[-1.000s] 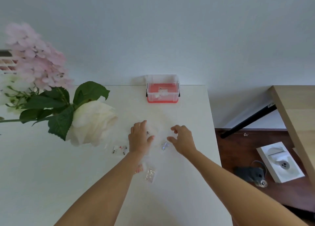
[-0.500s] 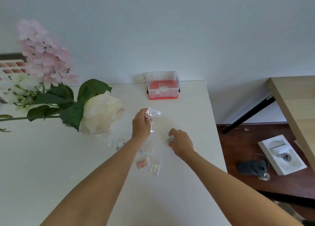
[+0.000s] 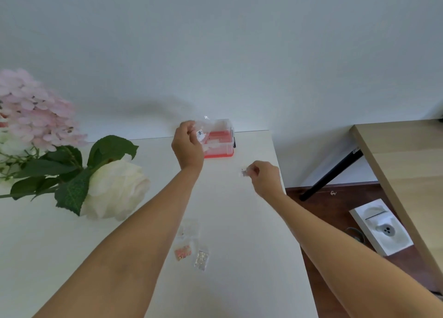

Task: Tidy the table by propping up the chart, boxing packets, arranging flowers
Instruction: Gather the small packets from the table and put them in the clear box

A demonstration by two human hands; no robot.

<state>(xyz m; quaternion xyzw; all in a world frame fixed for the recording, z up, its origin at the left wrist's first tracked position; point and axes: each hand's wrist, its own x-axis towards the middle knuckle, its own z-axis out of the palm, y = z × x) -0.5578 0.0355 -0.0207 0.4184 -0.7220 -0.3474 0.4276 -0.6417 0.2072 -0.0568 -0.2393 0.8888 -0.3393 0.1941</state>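
A clear box with a red base [image 3: 224, 141] stands at the far edge of the white table [image 3: 251, 269]. My left hand [image 3: 187, 145] holds a clear packet [image 3: 202, 131] with a small label at the box's left side, over its opening. My right hand [image 3: 266, 177] pinches a small clear packet [image 3: 244, 172] just above the table, right of and nearer than the box. Three packets lie between my forearms: a clear one [image 3: 189, 229], a pink one [image 3: 182, 251] and a silvery one [image 3: 201, 259]. A white rose [image 3: 115, 189] and pink hydrangea [image 3: 36, 111] lie at the left.
The table's right edge [image 3: 291, 221] drops to a dark wood floor. On the floor sit a white box with a round part [image 3: 381, 226] and a black table leg [image 3: 330, 176]. A light wooden table [image 3: 402, 173] fills the right side.
My left hand has carried its clear packet away from the table's middle to the red-based box. My right hand has lifted a small packet off the table and moved toward the box.
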